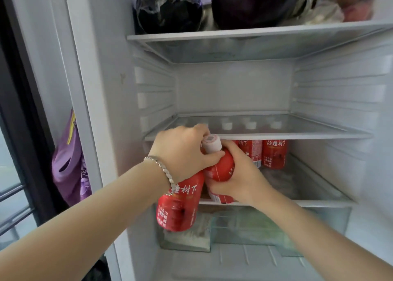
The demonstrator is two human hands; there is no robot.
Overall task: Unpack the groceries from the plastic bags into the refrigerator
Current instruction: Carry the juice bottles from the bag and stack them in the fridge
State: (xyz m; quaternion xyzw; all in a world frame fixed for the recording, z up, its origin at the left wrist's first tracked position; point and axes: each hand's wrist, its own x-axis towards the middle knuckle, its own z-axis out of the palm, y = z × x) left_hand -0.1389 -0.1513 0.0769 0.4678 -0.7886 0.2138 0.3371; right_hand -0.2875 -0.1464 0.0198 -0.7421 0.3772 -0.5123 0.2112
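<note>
Behind both hands' red bottles (221,168), the shelf (308,200) holds more bottles (274,153).

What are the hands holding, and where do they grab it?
Two red bottles. The left hand grips one red bottle near its top; the right hand wraps the other bottle's body.

Middle shelf (319,129): bare glass, tall open gap above it, you can reach straight to the back wall. Top shelf (255,32): crowded by two dark eggplants (251,4) and bagged produce (331,8), little room left. Lower shelf (308,202): red bottles (273,154) stand in a row at the back; right front stays free. Its left front is blocked by both hands and their two bottles. Low headroom there under the glass.
</note>
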